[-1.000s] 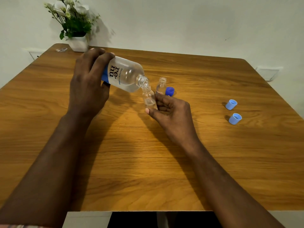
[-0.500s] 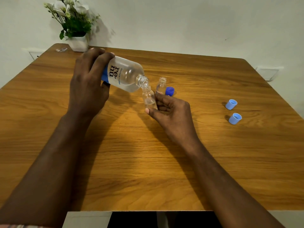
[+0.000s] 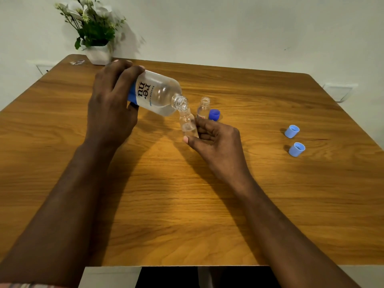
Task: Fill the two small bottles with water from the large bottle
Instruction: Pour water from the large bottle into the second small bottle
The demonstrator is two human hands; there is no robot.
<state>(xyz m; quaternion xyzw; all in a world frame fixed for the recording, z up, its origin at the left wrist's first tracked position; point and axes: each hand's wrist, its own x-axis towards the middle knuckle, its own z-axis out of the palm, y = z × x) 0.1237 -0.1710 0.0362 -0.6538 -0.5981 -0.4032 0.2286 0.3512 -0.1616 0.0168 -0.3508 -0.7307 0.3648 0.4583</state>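
Head — left grip [image 3: 110,109] holds tilted clear large bottle [image 3: 158,94], right grip [image 3: 218,142] pinches small bottle [image 3: 187,123], perhaps empty

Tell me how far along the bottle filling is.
Done: all three bottles are uncapped. In hand: the left hand tilts the large bottle into the near small bottle, gripped by the right hand; it looks partly filled. Left: finish it, then fill the far small bottle, standing open.

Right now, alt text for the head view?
The left hand tips the large bottle, its mouth over a small bottle the right hand pinches. A second small bottle, a dark blue cap and two light blue caps sit nearby.
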